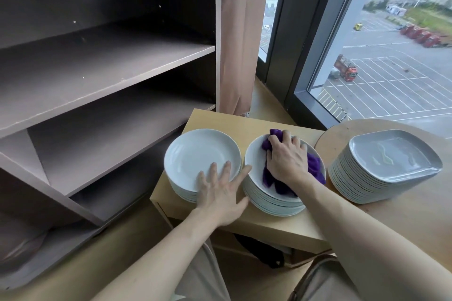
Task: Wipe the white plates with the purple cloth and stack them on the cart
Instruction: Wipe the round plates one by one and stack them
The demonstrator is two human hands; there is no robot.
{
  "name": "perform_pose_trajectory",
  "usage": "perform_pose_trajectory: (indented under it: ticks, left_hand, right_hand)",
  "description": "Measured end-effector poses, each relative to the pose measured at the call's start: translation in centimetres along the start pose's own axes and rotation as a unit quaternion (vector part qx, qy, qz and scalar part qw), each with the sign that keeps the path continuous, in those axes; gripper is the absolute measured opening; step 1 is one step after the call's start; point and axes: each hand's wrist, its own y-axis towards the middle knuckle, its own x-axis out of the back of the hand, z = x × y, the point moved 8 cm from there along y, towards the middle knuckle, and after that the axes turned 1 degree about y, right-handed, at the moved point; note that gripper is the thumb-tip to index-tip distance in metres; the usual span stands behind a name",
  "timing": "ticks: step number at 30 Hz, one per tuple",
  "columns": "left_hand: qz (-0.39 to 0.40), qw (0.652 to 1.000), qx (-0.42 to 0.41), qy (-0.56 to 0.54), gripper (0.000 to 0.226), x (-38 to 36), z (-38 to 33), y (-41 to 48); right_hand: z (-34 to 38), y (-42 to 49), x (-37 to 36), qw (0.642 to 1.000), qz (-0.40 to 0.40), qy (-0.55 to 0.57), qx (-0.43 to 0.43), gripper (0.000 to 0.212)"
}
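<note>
1. Purple cloth (pixel 314 166), bunched up, lies in the top plate of a stack of round white plates (pixel 254 159) toward the right edge of the pale wooden cart top (pixel 220 120). The right hand (pixel 287 161) bears down on it, fingers curled round the fabric.
2. Flat and spread, the left hand (pixel 220 193) rests on the near rim of a second stack of round white plates (pixel 200 154) at the cart's left edge. It holds nothing. Its forefinger reaches to the rim of the other stack, though I cannot tell if it touches.
3. Both stacks stand just beside each other, rims almost meeting.
4. Likely risk: wiping pressure away from the plate's centre could tip that top plate or nudge the tall stack toward the front edge, since the left hand is not clearly steadying it.
5. Glazed plates probably slide easily, so a sideways push could knock the two rims together and chip them.
6. The left stack sits right at the cart's left edge, so leaning on its near rim could shift it outward.
</note>
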Motion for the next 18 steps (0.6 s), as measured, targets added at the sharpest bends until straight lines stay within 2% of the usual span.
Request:
perform_pose_trajectory:
  ticks: [4, 11, 18]
  left_hand:
    - [0.007, 1.000, 0.007, 0.002, 0.080, 0.1, 0.1, 0.0]
    - [0.007, 1.000, 0.017, 0.007, 0.079, -0.2, 0.2, 0.1]
    - [0.014, 0.999, 0.020, 0.027, 0.079, -0.4, 0.3, 0.2]
  right_hand:
    - [-3.5, -0.4, 0.7, 0.999, 0.029, -0.025, -0.038, 0.035]
    - [-5.2, -3.7, 2.1, 0.995, 0.067, -0.063, -0.045, 0.036]
    - [-4.4, -6.6, 2.4, 0.987, 0.153, 0.039, -0.036, 0.040]
